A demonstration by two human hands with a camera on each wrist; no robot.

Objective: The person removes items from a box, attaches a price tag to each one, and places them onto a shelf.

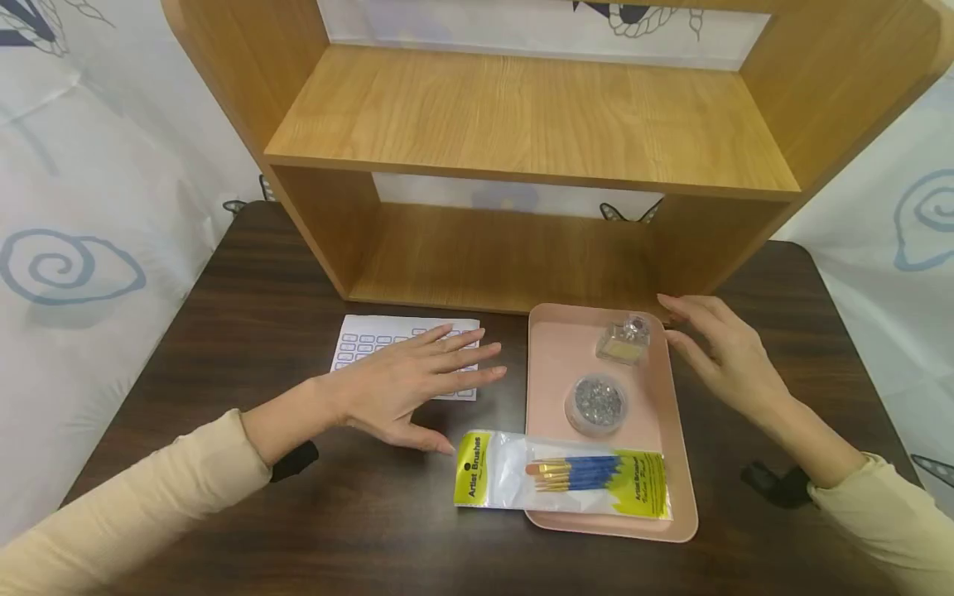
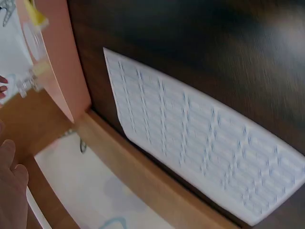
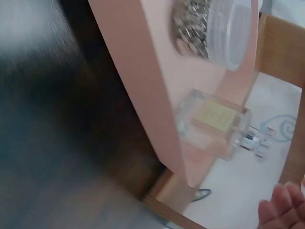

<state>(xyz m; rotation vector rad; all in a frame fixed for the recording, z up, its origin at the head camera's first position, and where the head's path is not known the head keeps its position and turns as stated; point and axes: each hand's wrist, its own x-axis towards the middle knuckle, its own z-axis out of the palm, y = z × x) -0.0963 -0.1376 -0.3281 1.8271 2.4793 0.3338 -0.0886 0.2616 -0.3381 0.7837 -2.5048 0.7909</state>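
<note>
While the pink tray [image 1: 547, 356] lies with its long sides running from the shelf [image 1: 522, 108] toward the person in the head view, the right hand [image 1: 723, 356] seems the nearer one, thumb and finger apart at the tray's far right corner; whether they touch the rim, I cannot tell. The left hand [image 1: 417, 377] is spread, holding nothing, over a printed sheet [image 1: 365, 343] left of the tray. In the tray, a glass bottle [image 1: 623, 346] is at the far right, a tub [image 1: 596, 404] sits about midway, and a packet of brushes [image 1: 507, 472] lies crosswise over the near end, jutting past the left side. In the left wrist view, the sheet lies flat beside the tray, and too little of the hand shows to judge its grip. In the right wrist view, the bottle stands upright inside the tray's wall, the visible fingertips apart from both.
</note>
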